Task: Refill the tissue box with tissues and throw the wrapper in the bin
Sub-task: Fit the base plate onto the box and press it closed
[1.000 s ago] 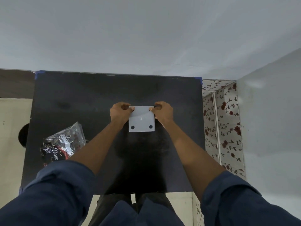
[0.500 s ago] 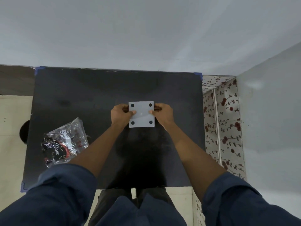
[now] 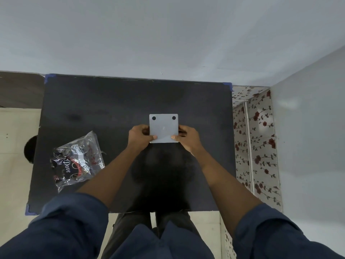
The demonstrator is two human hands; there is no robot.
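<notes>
The tissue box [image 3: 163,128] shows as a white square face with two black round pads at its far corners, near the middle of the black table [image 3: 112,101]. My left hand [image 3: 140,136] grips its left edge and my right hand [image 3: 187,137] grips its right edge, thumbs pressed on the near corners. A crumpled clear wrapper [image 3: 76,161] with black and red print lies flat on the table's left part, apart from both hands. No tissues or box opening can be seen.
A dark round object [image 3: 29,148] sits on the pale floor left of the table. A floral-patterned surface [image 3: 255,139] runs along the table's right side. White walls close off the far and right sides.
The box has been turned and shifted away from me: four pads showed half a second ago, now only the far two, with my thumbs over the near corners.
</notes>
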